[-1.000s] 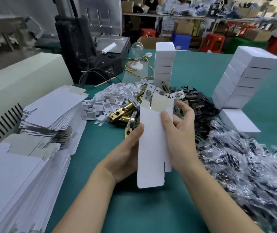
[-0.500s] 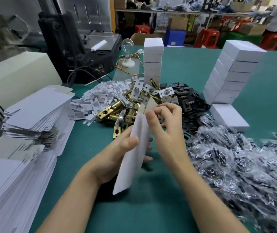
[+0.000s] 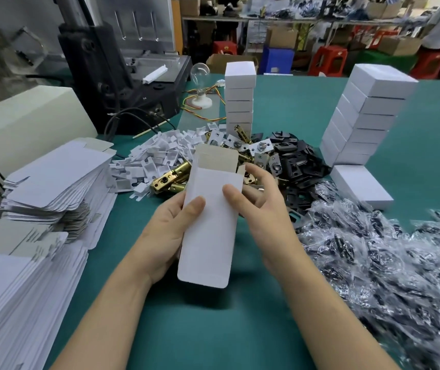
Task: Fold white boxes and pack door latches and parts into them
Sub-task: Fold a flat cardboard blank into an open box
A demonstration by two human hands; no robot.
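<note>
Head view, folding step: white box at frame centre, open as a sleeve, far flap up. The left hand and right hand each grip a side, thumbs on the front face. Next, probably: tuck the near flap. Brass latches are piled just behind; bagged parts crowd lower right.

No legible text, label, brand or number on the white box, stacked boxes or machine.

My bare left hand and right hand, forearms converging, gripped the white cardboard box from either side, thumbs on its face.
</note>
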